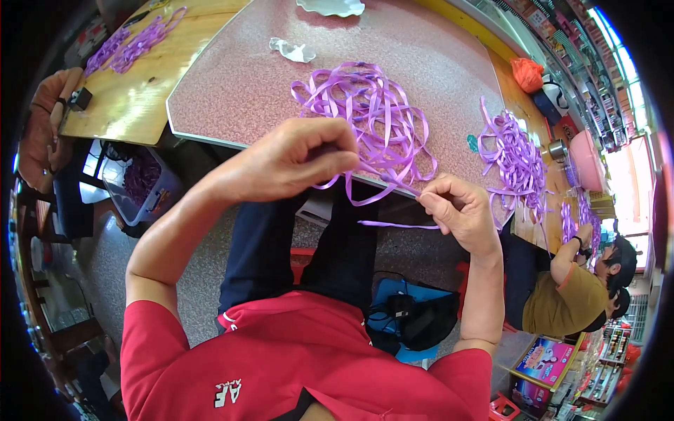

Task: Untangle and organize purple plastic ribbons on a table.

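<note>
Between my two hands a narrow purple ribbon [393, 184] runs taut just off the table's near edge. My left hand [298, 158] is closed on it, thumb against curled fingers. My right hand [458, 209] pinches the same ribbon between thumb and fingertips, and a loose end [400, 224] hangs out to the left below it. A tangled heap of purple ribbons [372, 105], with darker purple bits along it, lies on the table right beyond my hands. Whether the held ribbon joins that heap I cannot tell.
The pinkish speckled table [232, 91] bears a crumpled white scrap [292, 50] and a white dish [330, 7]. Another ribbon heap [516, 154] lies at the right, by a co-worker [572, 295]. A plastic bin [144, 186] stands at the left, near another person [45, 133].
</note>
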Demonstrator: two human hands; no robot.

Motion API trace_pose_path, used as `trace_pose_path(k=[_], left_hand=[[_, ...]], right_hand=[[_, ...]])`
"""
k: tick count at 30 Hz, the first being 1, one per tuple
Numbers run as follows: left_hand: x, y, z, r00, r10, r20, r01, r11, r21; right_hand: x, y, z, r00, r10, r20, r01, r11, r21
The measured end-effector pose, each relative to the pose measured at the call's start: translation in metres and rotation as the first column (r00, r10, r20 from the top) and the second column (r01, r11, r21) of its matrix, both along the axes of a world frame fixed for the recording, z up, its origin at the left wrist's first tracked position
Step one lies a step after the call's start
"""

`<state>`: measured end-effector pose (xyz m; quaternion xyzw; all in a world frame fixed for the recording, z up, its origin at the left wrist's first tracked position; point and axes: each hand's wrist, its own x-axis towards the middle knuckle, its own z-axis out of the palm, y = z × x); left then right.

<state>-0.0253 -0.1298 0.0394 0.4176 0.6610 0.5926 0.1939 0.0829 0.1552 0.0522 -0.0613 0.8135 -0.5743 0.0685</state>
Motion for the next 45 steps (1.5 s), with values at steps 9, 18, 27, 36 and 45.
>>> trace_pose_path(k=[9,18,27,36,45], left_hand=[[0.008,0.019,0.014,0.99,-0.059,-0.131,0.044,0.993,-0.11],[0.007,0.015,0.019,0.958,-0.097,-0.268,0.063,0.989,-0.132],[-0.041,-0.042,0.05,0.848,-0.035,-0.529,-0.138,0.949,-0.282],[-0.138,-0.114,0.015,0.887,0.208,-0.411,-0.356,0.876,-0.325],[-0.172,-0.106,-0.034,0.477,0.245,-0.844,-0.635,0.76,-0.138]], right_hand=[[-0.008,-0.053,-0.001,0.976,0.128,0.176,-0.11,0.988,-0.107],[-0.006,-0.054,-0.003,0.989,0.15,0.015,-0.147,0.982,-0.12],[-0.004,-0.005,-0.015,0.963,0.264,0.052,-0.26,0.962,-0.079],[0.01,0.078,-0.042,0.988,0.02,0.152,-0.003,0.993,-0.115],[0.02,0.063,-0.029,0.979,-0.148,0.138,0.173,0.964,-0.199]])
